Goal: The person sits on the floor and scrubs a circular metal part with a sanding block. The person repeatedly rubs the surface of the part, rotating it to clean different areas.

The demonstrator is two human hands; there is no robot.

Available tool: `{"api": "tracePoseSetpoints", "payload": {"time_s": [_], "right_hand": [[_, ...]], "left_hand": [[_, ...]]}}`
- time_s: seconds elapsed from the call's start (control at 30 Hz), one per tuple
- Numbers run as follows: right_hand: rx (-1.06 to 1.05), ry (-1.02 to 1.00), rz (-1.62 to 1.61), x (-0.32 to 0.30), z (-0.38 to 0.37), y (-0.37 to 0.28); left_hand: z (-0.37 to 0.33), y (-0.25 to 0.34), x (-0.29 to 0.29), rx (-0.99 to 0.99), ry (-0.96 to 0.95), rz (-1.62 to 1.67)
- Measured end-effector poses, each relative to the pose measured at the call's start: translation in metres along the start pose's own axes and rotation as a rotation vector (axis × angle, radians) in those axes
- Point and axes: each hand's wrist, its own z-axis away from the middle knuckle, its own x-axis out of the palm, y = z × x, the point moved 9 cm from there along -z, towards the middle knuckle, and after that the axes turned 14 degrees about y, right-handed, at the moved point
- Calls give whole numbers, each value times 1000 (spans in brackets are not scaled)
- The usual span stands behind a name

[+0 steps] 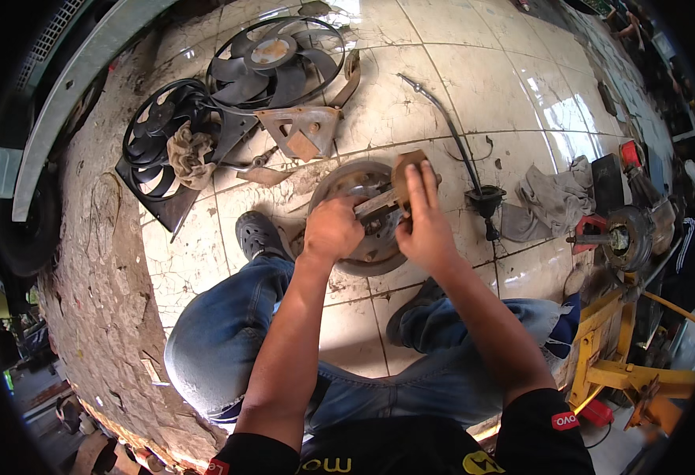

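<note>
In the middle, my left hand is closed round one end of a narrow, grey-brown metal piece, perhaps a brake shoe. My right hand pinches a brown sheet that looks like sandpaper, at the far end of that piece. Two of its fingers lie stretched along the sheet and the thumb is bent in below. Under both hands a round, rusty, drum-like metal part rests on the tiles between my feet. Its centre is partly hidden by my hands and the metal piece.
Two black fans and a crumpled rag lie far left, beside a rusty bracket. A black lever with a boot lies right of the drum. Further right are a grey cloth, a hub-like part and a yellow frame.
</note>
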Motion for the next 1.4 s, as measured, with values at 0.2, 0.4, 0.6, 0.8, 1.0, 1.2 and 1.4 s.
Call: {"api": "tracePoseSetpoints", "payload": {"time_s": [0.2,0.4,0.6,0.8,1.0,1.2,1.4], "right_hand": [[26,-121,-14,2,-7,17],[-21,-66,-3,4,0,-3],[41,-41,-67,-3,-12,19],[-62,-136,-1,5,0,-14],[261,-203,-161,-4,-13,55],[539,-242,-330,-6,-12,59],[138,-97,-76,-13,-17,50]], "left_hand": [[-2,-3,-1,-28,-43,-40],[0,1,1,2,-31,-22],[-2,1,4,-23,-76,-70],[-1,0,1,-71,-90,-77],[0,4,6,-65,-126,-103],[-1,3,4,-95,-152,-48],[0,2,1,-49,-101,6]]}}
